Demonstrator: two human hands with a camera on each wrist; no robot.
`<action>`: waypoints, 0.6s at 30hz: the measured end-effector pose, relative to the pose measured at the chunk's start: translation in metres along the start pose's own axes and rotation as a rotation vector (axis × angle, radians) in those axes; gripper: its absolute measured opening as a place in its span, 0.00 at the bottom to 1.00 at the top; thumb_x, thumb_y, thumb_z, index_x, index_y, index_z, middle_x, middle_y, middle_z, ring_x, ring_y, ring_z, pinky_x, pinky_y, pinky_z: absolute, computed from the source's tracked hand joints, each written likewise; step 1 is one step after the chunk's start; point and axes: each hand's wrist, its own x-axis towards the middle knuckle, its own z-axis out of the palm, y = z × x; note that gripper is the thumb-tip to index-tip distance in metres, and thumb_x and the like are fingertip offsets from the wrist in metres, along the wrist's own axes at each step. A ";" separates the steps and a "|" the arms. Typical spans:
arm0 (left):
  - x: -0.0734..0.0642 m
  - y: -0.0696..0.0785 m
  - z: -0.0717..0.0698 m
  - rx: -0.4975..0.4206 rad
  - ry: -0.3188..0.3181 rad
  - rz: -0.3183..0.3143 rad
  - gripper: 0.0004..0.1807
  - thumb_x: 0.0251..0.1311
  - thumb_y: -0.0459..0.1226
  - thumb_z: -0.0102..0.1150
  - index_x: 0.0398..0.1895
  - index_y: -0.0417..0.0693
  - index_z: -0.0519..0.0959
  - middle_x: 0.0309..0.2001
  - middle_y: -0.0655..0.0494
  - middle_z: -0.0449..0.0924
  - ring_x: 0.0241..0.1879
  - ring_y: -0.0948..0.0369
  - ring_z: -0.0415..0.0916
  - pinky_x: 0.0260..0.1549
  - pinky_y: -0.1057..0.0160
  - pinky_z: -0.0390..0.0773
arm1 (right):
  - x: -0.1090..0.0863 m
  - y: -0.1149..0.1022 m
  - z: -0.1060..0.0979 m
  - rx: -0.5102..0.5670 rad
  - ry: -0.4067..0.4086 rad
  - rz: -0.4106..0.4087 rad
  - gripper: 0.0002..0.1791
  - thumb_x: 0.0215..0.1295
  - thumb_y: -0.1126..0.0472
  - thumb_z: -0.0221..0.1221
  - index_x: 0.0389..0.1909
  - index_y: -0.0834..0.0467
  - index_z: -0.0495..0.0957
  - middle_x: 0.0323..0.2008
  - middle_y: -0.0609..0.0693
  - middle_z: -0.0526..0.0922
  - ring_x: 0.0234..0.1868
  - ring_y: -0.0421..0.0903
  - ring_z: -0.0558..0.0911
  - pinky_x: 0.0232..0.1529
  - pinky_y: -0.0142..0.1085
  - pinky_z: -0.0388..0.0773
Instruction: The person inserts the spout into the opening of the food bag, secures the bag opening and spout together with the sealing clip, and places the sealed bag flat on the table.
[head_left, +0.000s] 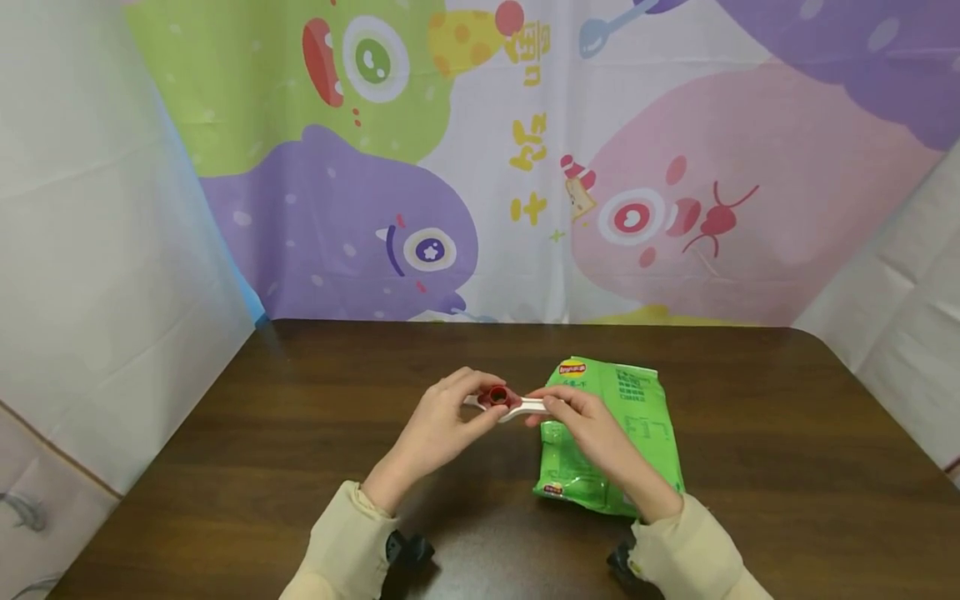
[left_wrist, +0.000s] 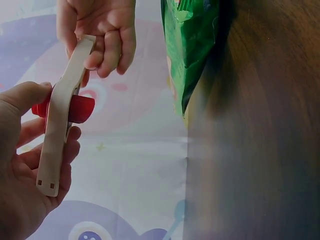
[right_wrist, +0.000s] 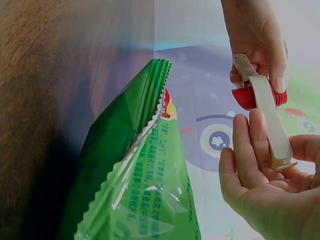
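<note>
You grip the white clip (head_left: pixel 517 407) crosswise, left hand (head_left: pixel 442 425) and right hand (head_left: pixel 592 429) pinching its ends; the chip bag (head_left: pixel 630 417) lies under your right hand.

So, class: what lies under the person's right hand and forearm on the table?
Under the right hand lies a green snack bag, flat on the brown table. The forearm covers part of the bag's left side. What the bag holds cannot be seen.

The green chip bag (head_left: pixel 611 433) bears a Lay's logo; its other print is unreadable.
</note>
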 end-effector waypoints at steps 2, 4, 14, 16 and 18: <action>0.000 0.000 0.000 0.004 0.005 0.005 0.11 0.55 0.43 0.60 0.41 0.53 0.78 0.36 0.65 0.76 0.34 0.71 0.73 0.37 0.70 0.75 | 0.000 -0.001 0.000 0.002 -0.002 0.004 0.18 0.71 0.58 0.43 0.50 0.65 0.73 0.39 0.64 0.80 0.44 0.54 0.79 0.58 0.52 0.63; 0.001 0.000 0.000 0.005 0.008 0.011 0.11 0.55 0.43 0.61 0.41 0.53 0.78 0.35 0.65 0.76 0.34 0.71 0.73 0.37 0.70 0.75 | 0.000 -0.002 0.000 0.004 -0.006 0.007 0.17 0.71 0.59 0.43 0.50 0.65 0.73 0.39 0.63 0.80 0.44 0.52 0.79 0.58 0.53 0.62; 0.000 0.000 0.001 0.024 0.049 0.060 0.13 0.54 0.41 0.62 0.43 0.50 0.79 0.36 0.62 0.76 0.34 0.69 0.74 0.35 0.69 0.76 | 0.000 -0.001 0.001 0.005 0.013 0.022 0.16 0.70 0.60 0.43 0.48 0.65 0.74 0.38 0.58 0.81 0.47 0.56 0.78 0.58 0.53 0.63; 0.000 0.001 0.002 0.041 0.058 0.067 0.13 0.54 0.41 0.62 0.43 0.50 0.79 0.36 0.63 0.75 0.34 0.69 0.74 0.35 0.70 0.75 | 0.000 0.000 0.002 0.017 0.017 0.020 0.16 0.70 0.60 0.43 0.48 0.65 0.74 0.38 0.57 0.82 0.48 0.57 0.77 0.57 0.53 0.63; -0.001 0.001 0.002 0.050 0.064 0.069 0.13 0.54 0.41 0.62 0.43 0.50 0.79 0.36 0.63 0.75 0.34 0.69 0.74 0.35 0.69 0.75 | 0.001 0.001 0.002 0.024 0.018 0.019 0.17 0.70 0.60 0.42 0.48 0.65 0.74 0.39 0.59 0.81 0.48 0.59 0.76 0.57 0.53 0.63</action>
